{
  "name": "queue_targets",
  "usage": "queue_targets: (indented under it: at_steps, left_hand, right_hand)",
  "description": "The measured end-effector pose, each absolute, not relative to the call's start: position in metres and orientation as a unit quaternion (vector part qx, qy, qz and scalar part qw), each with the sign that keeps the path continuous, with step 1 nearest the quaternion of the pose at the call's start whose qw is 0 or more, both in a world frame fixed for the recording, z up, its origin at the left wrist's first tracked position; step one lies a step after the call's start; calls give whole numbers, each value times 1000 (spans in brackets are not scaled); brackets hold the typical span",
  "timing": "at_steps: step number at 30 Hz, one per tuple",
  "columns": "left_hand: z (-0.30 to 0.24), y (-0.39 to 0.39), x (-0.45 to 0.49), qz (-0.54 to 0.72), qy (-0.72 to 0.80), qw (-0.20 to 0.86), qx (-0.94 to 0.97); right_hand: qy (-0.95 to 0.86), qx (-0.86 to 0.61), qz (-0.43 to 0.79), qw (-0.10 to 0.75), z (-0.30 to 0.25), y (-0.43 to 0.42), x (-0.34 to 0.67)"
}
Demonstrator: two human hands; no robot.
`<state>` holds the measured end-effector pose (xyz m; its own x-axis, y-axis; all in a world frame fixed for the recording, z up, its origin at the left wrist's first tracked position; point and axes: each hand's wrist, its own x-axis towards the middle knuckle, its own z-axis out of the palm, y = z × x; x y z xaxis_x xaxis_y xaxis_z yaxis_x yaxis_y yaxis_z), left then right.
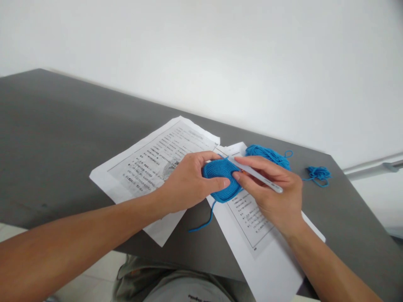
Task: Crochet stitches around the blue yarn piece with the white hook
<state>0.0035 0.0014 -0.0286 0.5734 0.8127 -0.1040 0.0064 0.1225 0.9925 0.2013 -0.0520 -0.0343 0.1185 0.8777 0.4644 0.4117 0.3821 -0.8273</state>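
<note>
The gray table (63, 138) is spread widest at frame left, its far edge bounded by a white wall (220, 63). From the lower corners, both forearms (94, 235) are angled inward. At frame centre, a blue crochet piece (217, 170) is pinched by the left hand (189, 180); at its upper right, a hook (262, 178) is grasped by the right hand (280, 197).
</note>
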Motion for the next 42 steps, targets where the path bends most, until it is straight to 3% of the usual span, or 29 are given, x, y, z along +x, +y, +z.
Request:
queue_targets:
  at_steps: [11, 28, 42]
  left_hand:
    - [-35, 3, 6, 294, 335, 717, 535]
    - [-44, 7, 7, 351, 330, 639, 599]
    - [-42, 5, 5, 348, 310, 678, 568]
  right_hand:
    - [-608, -519, 231, 554, -40, -51, 207]
    - [-588, -521, 287, 548, -43, -52, 207]
    - [-596, -514, 260, 560, -43, -53, 206]
